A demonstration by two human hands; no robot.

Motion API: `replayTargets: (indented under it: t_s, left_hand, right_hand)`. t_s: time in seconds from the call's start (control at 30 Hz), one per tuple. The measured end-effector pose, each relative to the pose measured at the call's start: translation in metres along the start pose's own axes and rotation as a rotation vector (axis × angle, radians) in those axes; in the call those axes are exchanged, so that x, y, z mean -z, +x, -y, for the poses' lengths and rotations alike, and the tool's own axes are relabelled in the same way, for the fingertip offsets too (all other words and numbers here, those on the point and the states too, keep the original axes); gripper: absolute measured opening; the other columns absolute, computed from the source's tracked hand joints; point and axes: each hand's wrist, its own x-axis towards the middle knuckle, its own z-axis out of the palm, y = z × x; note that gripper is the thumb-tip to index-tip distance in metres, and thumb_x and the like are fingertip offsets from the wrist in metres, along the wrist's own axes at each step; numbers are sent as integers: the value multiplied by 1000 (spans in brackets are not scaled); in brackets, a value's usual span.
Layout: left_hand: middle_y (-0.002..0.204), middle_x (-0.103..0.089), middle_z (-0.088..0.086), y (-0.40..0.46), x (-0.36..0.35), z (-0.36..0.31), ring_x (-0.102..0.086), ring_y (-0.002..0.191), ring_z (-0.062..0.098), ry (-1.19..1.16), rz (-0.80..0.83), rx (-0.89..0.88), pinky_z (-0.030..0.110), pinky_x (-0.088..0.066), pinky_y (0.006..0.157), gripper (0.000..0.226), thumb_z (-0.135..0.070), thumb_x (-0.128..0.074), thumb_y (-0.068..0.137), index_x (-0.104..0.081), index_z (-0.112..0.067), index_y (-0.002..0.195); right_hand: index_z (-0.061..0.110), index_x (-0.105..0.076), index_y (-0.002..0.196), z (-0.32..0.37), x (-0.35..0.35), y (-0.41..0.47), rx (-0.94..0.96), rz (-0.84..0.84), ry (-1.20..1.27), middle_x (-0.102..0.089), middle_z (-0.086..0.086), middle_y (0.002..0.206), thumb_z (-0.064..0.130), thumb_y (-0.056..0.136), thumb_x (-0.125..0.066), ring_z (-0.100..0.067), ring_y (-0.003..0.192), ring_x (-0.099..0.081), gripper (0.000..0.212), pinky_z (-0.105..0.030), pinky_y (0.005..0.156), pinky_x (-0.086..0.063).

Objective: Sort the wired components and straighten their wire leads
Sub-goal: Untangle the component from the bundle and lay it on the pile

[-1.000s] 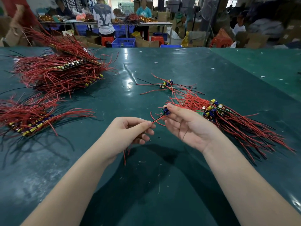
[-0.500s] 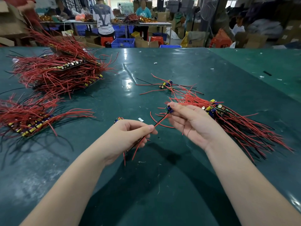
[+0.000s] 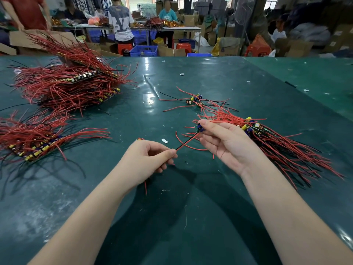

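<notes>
Fingers: left hand (image 3: 147, 159) pinches wire leads (image 3: 188, 140); right hand (image 3: 227, 144) pinches the component (image 3: 199, 127).
Pile (image 3: 282, 146): three o'clock of right hand.

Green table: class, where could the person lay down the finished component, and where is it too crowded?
Bare table lies between the forearms, and beyond the small cluster toward the far edge. Crowded: the left piles and the right pile beside the right hand.
</notes>
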Motion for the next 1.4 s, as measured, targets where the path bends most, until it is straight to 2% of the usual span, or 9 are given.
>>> replayTargets:
  t_s: [0.27,0.47,0.57,0.63,0.77,0.93,1.1,1.27,1.4]
  left_hand:
    - [71,-71,-4,3,6,3,-58,59,2,-160,46,15,13,-49,58,22,-9,-58,94,-77,-17,85]
    - [68,-71,-2,7,6,12,-64,64,17,293,-177,-84,36,-57,71,21,-18,-63,90,-72,-25,73]
    - [66,-70,-5,9,9,12,-61,56,9,228,-200,-68,26,-55,63,19,-28,-67,86,-73,-25,69]
    - [65,-70,-4,9,10,10,-58,54,3,56,-168,-34,16,-51,57,18,-27,-69,86,-76,-21,70]
    - [73,-69,0,5,12,1,-58,61,5,-294,22,5,14,-50,61,21,-13,-63,91,-79,-15,78]
    - [73,-67,-2,-1,12,-4,-58,64,5,-222,203,-82,15,-50,63,17,-15,-62,89,-79,-15,87]
    - [64,-65,-3,4,14,-1,-57,58,5,-120,-9,-40,13,-49,58,19,-16,-63,92,-77,-15,79]
    - [66,-67,-4,4,18,-1,-59,61,4,-89,-20,-82,14,-51,61,20,-14,-61,92,-77,-15,80]
    - [61,-64,-6,8,24,0,-56,56,2,-113,-165,-103,13,-49,56,22,-18,-65,90,-77,-18,72]
  right_hand:
    - [7,-67,77,3,3,2,36,-141,63,-72,-4,67,11,80,-73,-11,59,-70,8,-18,54,-54]
    - [9,-76,63,-1,-2,-1,-32,5,-23,-73,-8,72,20,61,-77,-14,65,-71,11,-19,54,-54]
    - [8,-73,69,2,0,1,-3,-46,14,-73,-8,71,18,66,-76,-13,64,-71,11,-19,56,-56]
    - [7,-70,75,4,3,2,36,-106,27,-72,-4,68,13,77,-74,-11,61,-70,8,-18,57,-55]
    - [6,-70,81,5,7,3,111,-166,-10,-72,-1,70,9,85,-70,-9,62,-69,5,-16,57,-54]
    - [5,-70,80,5,10,4,172,-219,-80,-72,0,70,9,84,-71,-9,63,-69,5,-18,62,-55]
    - [4,-69,80,9,12,5,182,-234,-35,-71,-2,71,6,85,-70,-15,65,-69,6,-23,63,-57]
    - [3,-67,81,12,14,5,163,-189,-41,-70,-3,69,4,87,-67,-13,60,-68,6,-22,60,-56]
    - [2,-67,79,12,16,5,116,-129,-109,-71,-3,66,5,86,-67,-15,63,-71,8,-20,59,-56]
